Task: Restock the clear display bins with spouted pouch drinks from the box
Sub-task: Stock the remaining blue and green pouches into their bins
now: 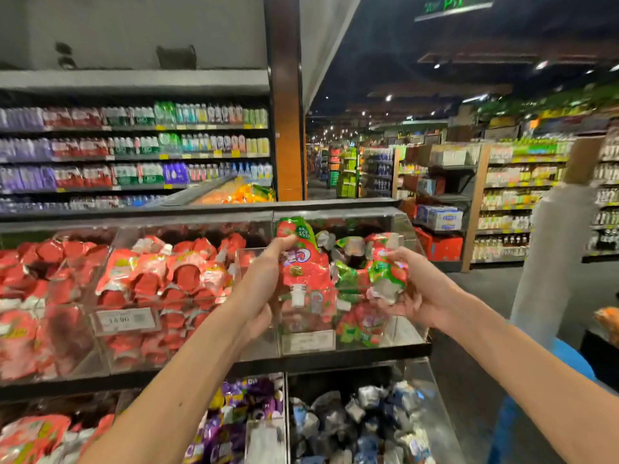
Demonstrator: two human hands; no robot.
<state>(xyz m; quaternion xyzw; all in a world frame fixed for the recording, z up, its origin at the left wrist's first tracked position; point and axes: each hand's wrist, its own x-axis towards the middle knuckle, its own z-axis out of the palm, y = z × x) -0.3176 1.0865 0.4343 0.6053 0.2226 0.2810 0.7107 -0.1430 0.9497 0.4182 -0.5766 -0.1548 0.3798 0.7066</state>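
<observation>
Two hands, two held pouches, one each. Left hand (264,289): fingers (284,242) curled round a strawberry pouch (303,266), white spout pointing down. Right hand (417,296): fingers curled round a second pouch (385,272), crumpled, same red-green print. Both pouches sit above the rightmost clear bin (407,329), part-filled with like pouches. Upper row has three bins; the other two hold red pouches (187,272). Below are purple pouches (234,423) and blue-white pouches (361,426).
</observation>
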